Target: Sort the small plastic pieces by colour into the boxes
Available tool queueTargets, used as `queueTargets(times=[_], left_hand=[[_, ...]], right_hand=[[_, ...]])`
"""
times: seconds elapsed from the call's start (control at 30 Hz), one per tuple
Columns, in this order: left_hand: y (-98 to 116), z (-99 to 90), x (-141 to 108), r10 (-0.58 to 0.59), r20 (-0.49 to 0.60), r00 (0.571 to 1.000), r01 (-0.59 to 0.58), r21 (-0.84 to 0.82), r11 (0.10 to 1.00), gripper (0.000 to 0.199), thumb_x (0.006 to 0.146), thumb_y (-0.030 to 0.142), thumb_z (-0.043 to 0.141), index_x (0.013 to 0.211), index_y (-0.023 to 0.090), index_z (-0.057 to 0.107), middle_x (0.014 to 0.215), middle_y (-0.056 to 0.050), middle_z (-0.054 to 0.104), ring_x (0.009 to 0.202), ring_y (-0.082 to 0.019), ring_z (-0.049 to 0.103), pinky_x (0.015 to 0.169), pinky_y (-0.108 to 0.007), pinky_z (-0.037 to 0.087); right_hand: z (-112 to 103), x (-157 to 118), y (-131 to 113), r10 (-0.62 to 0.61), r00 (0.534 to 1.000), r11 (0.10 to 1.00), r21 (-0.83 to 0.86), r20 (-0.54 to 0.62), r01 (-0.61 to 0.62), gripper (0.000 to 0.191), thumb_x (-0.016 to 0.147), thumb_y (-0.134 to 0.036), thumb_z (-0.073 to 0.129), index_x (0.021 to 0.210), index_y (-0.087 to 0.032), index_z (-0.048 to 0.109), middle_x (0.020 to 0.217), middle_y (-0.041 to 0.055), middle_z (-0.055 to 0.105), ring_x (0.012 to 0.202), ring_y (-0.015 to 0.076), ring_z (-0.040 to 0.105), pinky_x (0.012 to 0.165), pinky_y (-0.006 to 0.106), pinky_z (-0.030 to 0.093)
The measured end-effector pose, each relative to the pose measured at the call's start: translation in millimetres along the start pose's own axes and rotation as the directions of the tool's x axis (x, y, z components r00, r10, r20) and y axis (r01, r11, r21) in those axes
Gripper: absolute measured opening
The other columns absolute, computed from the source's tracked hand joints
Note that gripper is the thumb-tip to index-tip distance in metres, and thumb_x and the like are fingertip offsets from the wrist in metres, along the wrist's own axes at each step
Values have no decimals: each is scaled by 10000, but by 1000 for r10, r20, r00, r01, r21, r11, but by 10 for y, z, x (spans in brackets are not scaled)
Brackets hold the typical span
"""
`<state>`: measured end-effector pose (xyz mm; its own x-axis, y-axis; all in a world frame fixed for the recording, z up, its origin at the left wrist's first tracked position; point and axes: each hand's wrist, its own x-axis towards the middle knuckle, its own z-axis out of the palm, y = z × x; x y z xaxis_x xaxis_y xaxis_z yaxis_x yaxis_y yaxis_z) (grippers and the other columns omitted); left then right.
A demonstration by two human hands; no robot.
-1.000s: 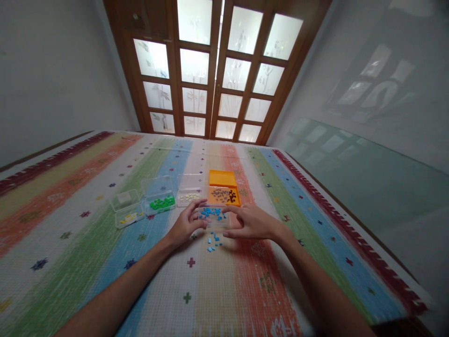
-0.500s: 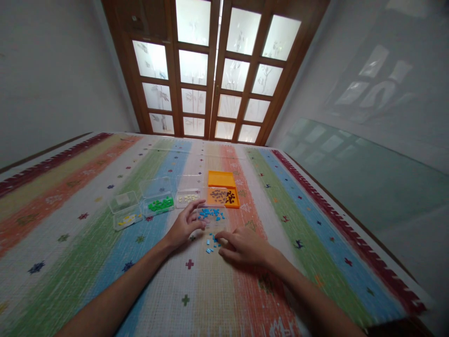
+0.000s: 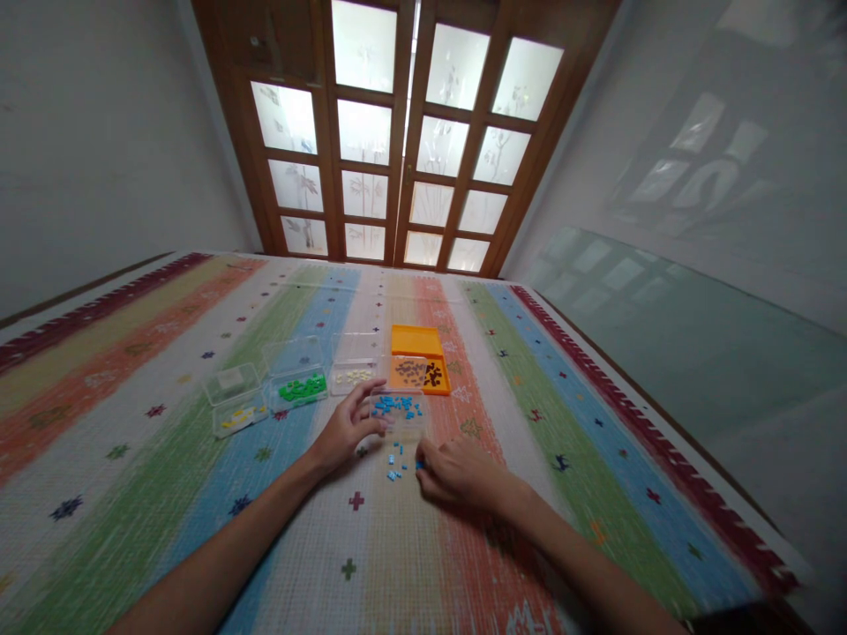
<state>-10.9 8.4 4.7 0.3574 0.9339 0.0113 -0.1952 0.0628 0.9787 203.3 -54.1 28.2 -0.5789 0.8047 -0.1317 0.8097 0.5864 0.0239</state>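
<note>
A clear box of blue pieces [image 3: 397, 406] stands in front of me. My left hand [image 3: 348, 428] is at its left side, with thumb and fingers apart around the box's edge. Several loose blue pieces [image 3: 394, 474] lie on the cloth just in front of the box. To the right of them, my right hand [image 3: 453, 469] is closed, its thumb and index finger pinching a small blue piece [image 3: 419, 465]. The fingers partly hide that piece.
Behind stand an orange box [image 3: 416, 340] with brown pieces, and clear open boxes of cream [image 3: 354, 377], green [image 3: 303, 388] and yellow pieces [image 3: 243, 416]. A striped cloth [image 3: 318, 556] covers the table. Wooden glazed doors [image 3: 402, 132] stand beyond.
My right hand has moved slightly right, away from the loose pieces, and its fingers have closed on a blue piece. My left hand stays beside the box.
</note>
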Motion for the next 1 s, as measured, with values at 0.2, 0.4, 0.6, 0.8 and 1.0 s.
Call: queueTargets(times=[0.2, 0.4, 0.6, 0.8, 1.0], left_hand=[[-2, 4, -1, 2, 8, 1000, -2, -12, 1000, 660, 645, 155, 730, 1270, 210, 526, 1349, -108, 541, 877, -171, 684, 773, -298, 546], [-4, -1, -6, 12, 35, 999, -12, -5, 1000, 665, 660, 152, 722, 1286, 205, 504, 1294, -96, 570, 876, -165, 680, 784, -288, 533], [-8, -3, 7, 25, 50, 998, -23, -42, 999, 680, 650, 145, 737, 1286, 207, 503, 1257, -88, 595, 924, -175, 671, 796, -283, 527], [-18, -6, 15, 39, 46, 998, -37, -43, 998, 672, 646, 154, 745, 1277, 201, 517, 1223, -83, 606, 886, -162, 661, 751, -267, 523], [-15, -11, 17, 19, 49, 999, -17, -52, 999, 677, 652, 153, 727, 1286, 196, 495, 1143, -70, 629, 818, -150, 664, 741, -272, 520]], right_hand=[[-248, 57, 221, -23, 997, 990, 135, -75, 33, 241, 927, -285, 524, 1097, -136, 611, 732, 54, 696, 620, 168, 602, 559, 258, 285], [-529, 394, 413, -40, 987, 959, 271, -158, 82, 225, 924, -285, 557, 1094, -147, 608, 716, 13, 641, 669, 160, 568, 627, 249, 324], [-503, 674, 348, -76, 995, 976, 200, -60, 87, 257, 938, -329, 594, 1107, -140, 638, 922, 98, 707, 819, 204, 634, 679, 267, 375], [-526, 743, 318, -127, 992, 983, 133, -1, 126, 271, 946, -343, 594, 1116, -145, 666, 992, 120, 723, 858, 218, 659, 708, 278, 422], [-583, 725, 332, -136, 991, 982, 131, 0, 135, 277, 944, -302, 597, 1170, -171, 689, 954, 113, 742, 855, 223, 669, 703, 273, 415]])
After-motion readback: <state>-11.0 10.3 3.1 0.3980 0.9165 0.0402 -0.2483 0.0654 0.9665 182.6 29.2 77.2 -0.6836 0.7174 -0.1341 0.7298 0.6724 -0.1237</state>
